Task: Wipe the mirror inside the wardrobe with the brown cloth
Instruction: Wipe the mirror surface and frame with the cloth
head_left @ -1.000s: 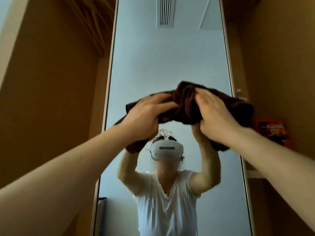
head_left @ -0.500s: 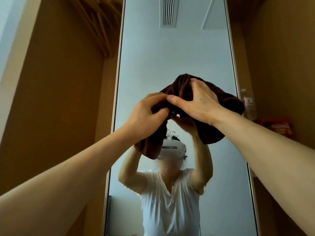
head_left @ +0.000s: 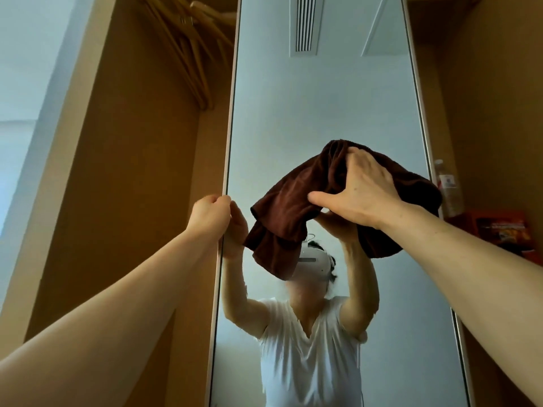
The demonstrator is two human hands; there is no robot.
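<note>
The tall mirror [head_left: 323, 98] stands upright between the wardrobe's brown panels. The brown cloth [head_left: 285, 210] is bunched against the glass at about head height, with loose folds hanging down on its lower left. My right hand [head_left: 361, 192] lies on the cloth and presses it to the mirror, thumb stretched out to the left. My left hand [head_left: 210, 215] is at the mirror's left edge, fingers curled round the thin frame. The glass reflects a person in a white shirt with both arms raised.
Wooden hangers [head_left: 188, 48] hang in the left compartment, above my left arm. On the right, a shelf holds a clear bottle [head_left: 446, 186] and a red box [head_left: 499, 227] close to the mirror's right edge. Wardrobe walls close in both sides.
My left hand has let go of the cloth and moved left to grip the mirror's edge. My right hand alone now holds the cloth on the glass.
</note>
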